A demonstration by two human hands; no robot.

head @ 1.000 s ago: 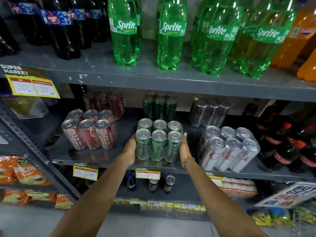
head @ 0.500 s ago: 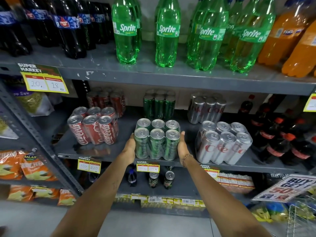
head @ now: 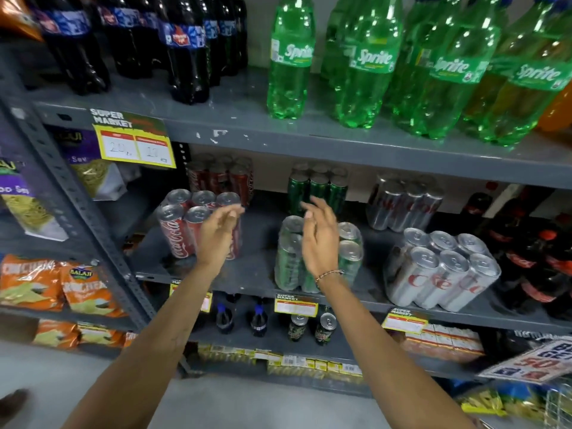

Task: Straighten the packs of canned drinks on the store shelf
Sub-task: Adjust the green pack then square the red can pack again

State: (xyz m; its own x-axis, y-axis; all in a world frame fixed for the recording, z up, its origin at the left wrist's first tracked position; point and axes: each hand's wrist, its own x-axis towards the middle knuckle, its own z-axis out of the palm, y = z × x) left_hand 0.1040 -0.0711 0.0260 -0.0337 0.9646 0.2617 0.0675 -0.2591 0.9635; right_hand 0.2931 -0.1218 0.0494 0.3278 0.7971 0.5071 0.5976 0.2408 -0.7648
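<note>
Both hands have released the green six-can pack [head: 289, 258] at the shelf [head: 257, 270] front, between red pack [head: 185, 224] and silver pack [head: 439, 270]. Left hand [head: 218, 233] and right hand [head: 318, 239] hover open, empty.

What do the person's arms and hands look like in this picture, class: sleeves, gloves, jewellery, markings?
Both forearms are bare as far as the frame shows, with no sleeves in view. The left hand and right hand wear no gloves. A thin beaded bracelet circles the right wrist. No rings or watch can be made out; the hands are somewhat motion-blurred.
</note>
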